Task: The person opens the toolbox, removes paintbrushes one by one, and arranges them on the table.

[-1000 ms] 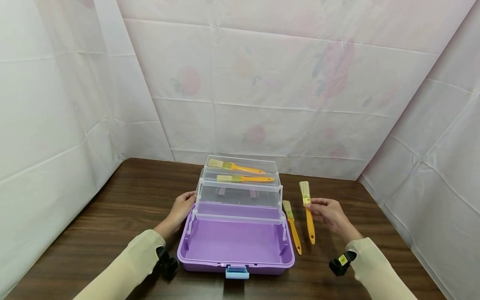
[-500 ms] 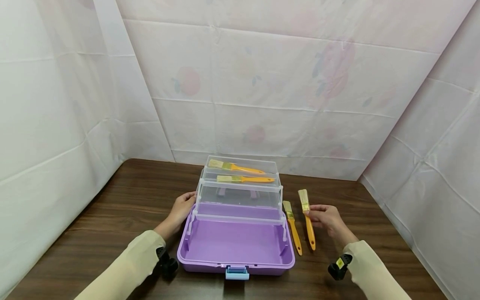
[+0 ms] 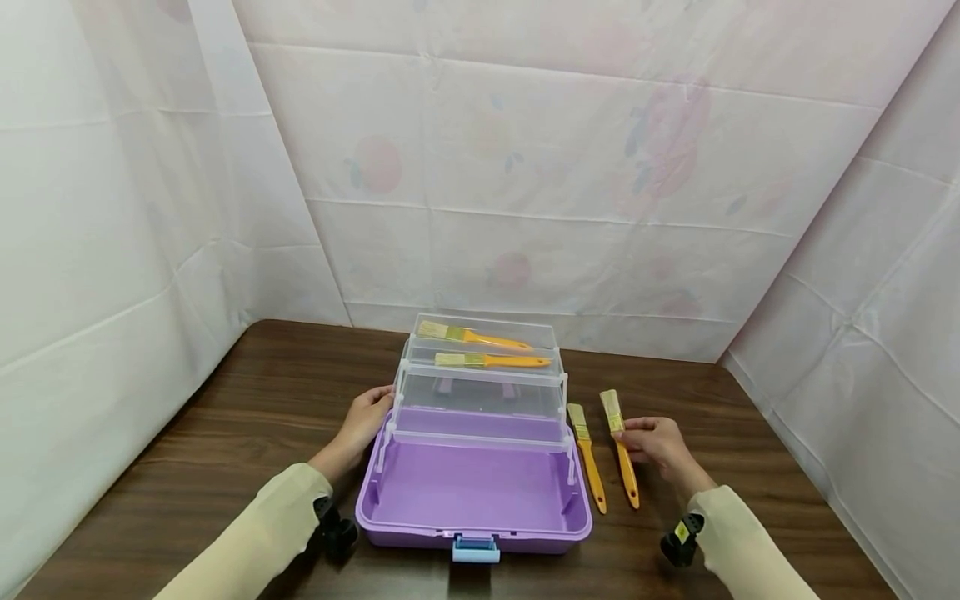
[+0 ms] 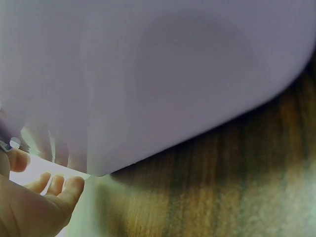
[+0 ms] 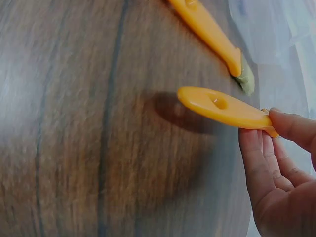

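My right hand [image 3: 658, 443] pinches a flat paintbrush [image 3: 627, 475] with an orange handle and pale bristles near its metal band. In the right wrist view the tail of that handle stands a little above the table, over its shadow. Just left of it lies a second paintbrush [image 3: 591, 471]. A purple toolbox [image 3: 472, 492] with raised clear trays stands open in the middle. Two more paintbrushes [image 3: 495, 340] [image 3: 510, 361] lie in the clear upper trays. My left hand [image 3: 366, 417] rests at the box's left rear side, its fingers [image 4: 74, 187] loosely bent by the corner.
All of this stands on a dark wood-grain table [image 3: 285, 400]. White patterned cloth [image 3: 510, 167] hangs at the back and at both sides. A blue latch [image 3: 476, 550] juts from the box's front edge.
My right hand has come down nearer the table's front with the paintbrush, which now lies almost parallel to the one beside it. My left hand and the box stay in place.
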Available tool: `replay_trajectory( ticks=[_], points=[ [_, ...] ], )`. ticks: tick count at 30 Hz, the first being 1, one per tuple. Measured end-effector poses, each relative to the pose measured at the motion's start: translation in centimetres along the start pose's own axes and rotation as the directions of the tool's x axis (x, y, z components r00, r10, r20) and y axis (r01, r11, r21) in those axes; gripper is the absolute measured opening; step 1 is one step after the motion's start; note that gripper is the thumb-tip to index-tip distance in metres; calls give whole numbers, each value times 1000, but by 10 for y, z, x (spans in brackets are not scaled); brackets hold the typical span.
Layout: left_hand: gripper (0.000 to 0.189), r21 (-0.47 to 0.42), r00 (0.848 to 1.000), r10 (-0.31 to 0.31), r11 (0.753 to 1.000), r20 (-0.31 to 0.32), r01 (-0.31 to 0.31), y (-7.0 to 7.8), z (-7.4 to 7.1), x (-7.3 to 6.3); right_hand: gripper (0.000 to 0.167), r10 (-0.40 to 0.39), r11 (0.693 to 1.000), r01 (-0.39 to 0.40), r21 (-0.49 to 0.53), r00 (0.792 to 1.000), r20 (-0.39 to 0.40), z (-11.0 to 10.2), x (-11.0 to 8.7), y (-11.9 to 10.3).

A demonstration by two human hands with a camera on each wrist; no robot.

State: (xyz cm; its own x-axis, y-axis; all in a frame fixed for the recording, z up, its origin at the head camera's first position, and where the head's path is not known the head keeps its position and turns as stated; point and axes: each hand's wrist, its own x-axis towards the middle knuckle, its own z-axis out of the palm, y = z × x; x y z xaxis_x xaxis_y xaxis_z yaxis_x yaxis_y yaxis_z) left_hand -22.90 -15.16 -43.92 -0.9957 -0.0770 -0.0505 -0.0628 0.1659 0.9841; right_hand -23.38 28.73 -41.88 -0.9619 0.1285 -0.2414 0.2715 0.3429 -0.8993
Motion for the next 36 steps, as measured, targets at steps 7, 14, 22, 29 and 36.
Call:
replay_trajectory(
  ticks=[7, 14, 22, 29, 36],
  points=[
    [41, -5, 1000, 6, 1000, 2, -6, -1, 2, 0, 32, -1, 998, 0, -59, 1000, -9, -1, 2, 8],
    [41, -2, 1000, 4, 1000, -2, -4, -1, 2, -1, 29, -14, 997, 14, -71, 1000, -4, 1, 3, 11],
    [41, -5, 1000, 1, 1000, 0, -1, 0, 0, -1, 27, -18, 995, 17, -103, 1000, -9, 4, 4, 8],
    [41, -13, 1000, 5, 1000, 3, -5, 0, 0, 1, 24, -28, 987, 24, -162, 999, -24, 6, 5, 9],
    [41, -14, 1000, 4, 1000, 4, -4, -1, 0, 1, 24, -22, 976, 15, -216, 999, -31, 8, 4, 8]
  ],
)
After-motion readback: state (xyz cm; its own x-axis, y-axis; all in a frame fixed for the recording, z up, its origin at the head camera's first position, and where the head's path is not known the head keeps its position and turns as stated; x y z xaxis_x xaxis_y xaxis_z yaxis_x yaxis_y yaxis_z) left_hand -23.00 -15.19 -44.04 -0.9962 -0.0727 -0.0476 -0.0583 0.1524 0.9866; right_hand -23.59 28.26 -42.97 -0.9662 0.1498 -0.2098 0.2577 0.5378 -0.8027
